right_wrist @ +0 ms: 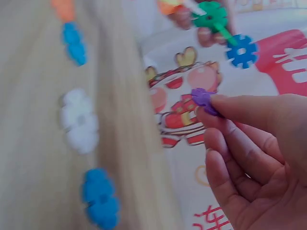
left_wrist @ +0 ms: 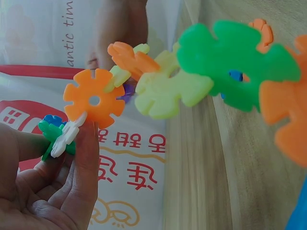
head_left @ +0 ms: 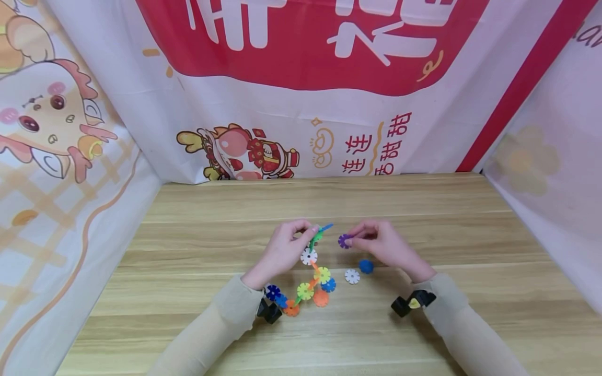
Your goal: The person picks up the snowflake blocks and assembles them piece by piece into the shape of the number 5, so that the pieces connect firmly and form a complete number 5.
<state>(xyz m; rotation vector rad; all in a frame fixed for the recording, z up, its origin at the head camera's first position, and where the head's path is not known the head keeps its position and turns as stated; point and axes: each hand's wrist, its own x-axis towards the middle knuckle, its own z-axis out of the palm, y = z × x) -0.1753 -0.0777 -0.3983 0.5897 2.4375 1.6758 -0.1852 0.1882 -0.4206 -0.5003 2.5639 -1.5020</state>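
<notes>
My left hand (head_left: 282, 248) pinches a chain of notched plastic snowflake discs near its upper end. At that end, a blue disc (right_wrist: 242, 51) sticks out past a green disc (right_wrist: 209, 17) beside the fingertips. Below the hand the chain curves down through a white disc (head_left: 309, 256), an orange disc (left_wrist: 94, 99) and yellow discs (head_left: 305, 291), towards a dark blue disc (head_left: 273, 292) near the left wrist. Between thumb and forefinger, my right hand (head_left: 385, 248) holds a single purple disc (head_left: 344, 241), a short gap to the right of the chain's blue end.
Loose on the wooden table (head_left: 447, 224) lie a white disc (head_left: 352, 276) and a blue disc (head_left: 366, 266) below the right hand. Another blue disc (head_left: 328, 284) and an orange disc (head_left: 321, 298) lie beside the chain. Printed cloth (head_left: 160, 120) hangs behind and at both sides.
</notes>
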